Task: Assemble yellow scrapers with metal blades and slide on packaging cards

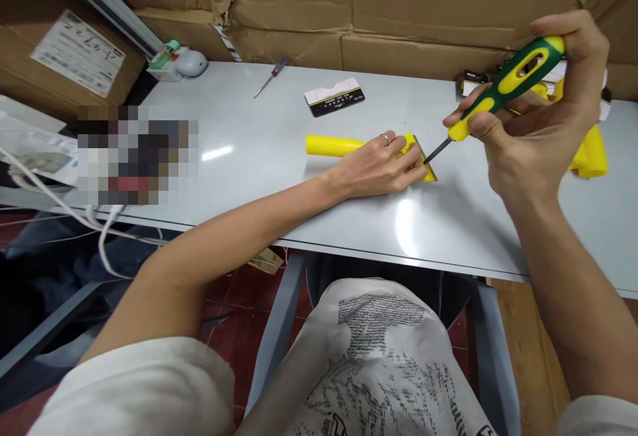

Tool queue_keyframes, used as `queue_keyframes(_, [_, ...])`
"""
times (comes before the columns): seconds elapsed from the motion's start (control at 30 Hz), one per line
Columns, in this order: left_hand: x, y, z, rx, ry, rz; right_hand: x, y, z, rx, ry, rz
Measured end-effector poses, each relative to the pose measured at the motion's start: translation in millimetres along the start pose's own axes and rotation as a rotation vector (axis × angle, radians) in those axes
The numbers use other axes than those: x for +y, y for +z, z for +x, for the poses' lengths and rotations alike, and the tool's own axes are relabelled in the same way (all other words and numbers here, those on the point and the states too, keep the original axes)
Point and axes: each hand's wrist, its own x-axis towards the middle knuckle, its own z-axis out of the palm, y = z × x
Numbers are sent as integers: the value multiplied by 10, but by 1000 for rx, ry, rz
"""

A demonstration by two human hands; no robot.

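Observation:
A yellow scraper with a round handle lies on the white table, its wide head pointing right. My left hand is closed over the head end and presses it down; a ring shows on one finger. In my right hand is a green and yellow screwdriver, gripped by its handle and tilted. Its metal shaft runs down to the left, and the tip meets the scraper's head beside my left fingertips. Whether a screw sits under the tip cannot be seen.
A small screwdriver and a black and white card lie toward the back. More yellow parts are behind my right hand. A computer mouse stands at the back left, near a cardboard box. White cables hang over the left edge.

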Motion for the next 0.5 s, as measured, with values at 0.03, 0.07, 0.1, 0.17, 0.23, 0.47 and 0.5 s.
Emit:
queue_keyframes(0.03, [33,-4,3,-8,-46,0,-26,38,-30,35,-9,-23])
queue_keyframes(0.07, [68,-5,9,-15,-92,-10,-68,77,-64,57,-8,-44])
queue_keyframes(0.1, [103,-5,15,-21,-135,-30,-123,116,-100,72,0,-71])
queue_keyframes(0.17, [167,-4,27,-22,-220,-68,-243,191,-175,94,49,-144])
queue_keyframes(0.23, [210,-4,33,-7,-290,-50,-330,251,-242,99,106,-222])
queue_keyframes(0.47, [82,74,-73,23,-306,-91,-164,46,-128,-50,212,-269])
queue_keyframes(0.5, [20,91,-93,46,-312,-97,-120,-32,-63,-107,247,-287])
